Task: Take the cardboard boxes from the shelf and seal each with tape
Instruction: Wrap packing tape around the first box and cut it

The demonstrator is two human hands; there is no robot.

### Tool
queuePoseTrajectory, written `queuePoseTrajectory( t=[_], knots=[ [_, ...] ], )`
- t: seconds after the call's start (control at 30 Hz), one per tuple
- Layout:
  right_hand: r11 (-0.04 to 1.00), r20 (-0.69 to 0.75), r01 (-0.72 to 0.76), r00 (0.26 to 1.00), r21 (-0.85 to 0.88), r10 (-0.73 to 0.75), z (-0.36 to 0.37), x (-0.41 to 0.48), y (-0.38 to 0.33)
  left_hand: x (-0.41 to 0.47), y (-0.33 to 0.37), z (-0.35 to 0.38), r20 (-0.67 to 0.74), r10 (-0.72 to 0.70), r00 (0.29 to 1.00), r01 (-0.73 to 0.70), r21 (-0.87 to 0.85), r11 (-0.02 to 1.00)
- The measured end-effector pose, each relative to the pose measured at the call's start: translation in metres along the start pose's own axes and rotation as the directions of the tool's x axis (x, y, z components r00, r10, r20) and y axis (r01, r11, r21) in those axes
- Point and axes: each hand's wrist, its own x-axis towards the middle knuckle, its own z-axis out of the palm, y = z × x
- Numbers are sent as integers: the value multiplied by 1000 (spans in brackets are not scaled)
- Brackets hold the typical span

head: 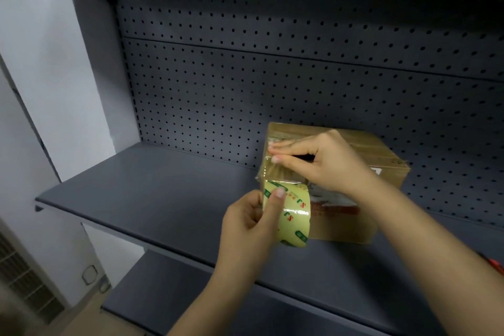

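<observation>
Shelf (163, 194): uniform matte slate grey, unpatterned. Back panel (245, 76): the same grey, perforated with a regular grid of small dark round holes and crossed by one thin dark seam. Cardboard box (381, 153), towards the shelf's rear right: tan-brown, with glossy clear bands over the top and red-and-white printing on the front face. Tape roll (296, 215): translucent pale yellow, with repeating green marks and red characters. Tape strip (275, 172): clear, with an amber sheen. Wall (41, 63), beyond the shelf's left edge: plain white. Grille (24, 275): pale grey, parallel slats. Unidentified object (495, 264) at the shelf's right edge: red.
</observation>
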Motion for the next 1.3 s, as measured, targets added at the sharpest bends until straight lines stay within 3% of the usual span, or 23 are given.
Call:
queuePoseTrajectory(
  t=[0.17, 0.33, 0.57, 0.73, 0.83, 1.07, 1.3],
  knots=[
    [999, -20, 23, 1000, 22, -23, 2, 0, 4, 5, -3, 2, -10, -160, 987, 160, -22, 987],
    [998, -47, 58, 997, 18, -57, 4, 2, 9, 9, -1, 5, -45, -154, 987, 154, -4, 988],
    [958, -145, 209, 960, -198, -240, 17, -3, 15, 9, -2, 5, -17, -129, 992, 128, -34, 991],
    [966, -145, 181, 967, -185, -209, 17, -4, 19, 4, -11, 1, 74, -23, 997, 26, -40, 999],
    [953, -197, 190, 951, -237, -239, 25, -2, 21, 7, -12, -2, 56, 16, 998, -15, -10, 1000],
    [965, -184, 162, 962, -208, -201, 22, -1, 24, 12, -11, -2, 44, -13, 999, 12, 34, 999],
    [971, -80, 115, 988, -211, -134, 6, -5, 15, 17, -9, -1, 137, -32, 990, 32, -1, 999]
  ],
)
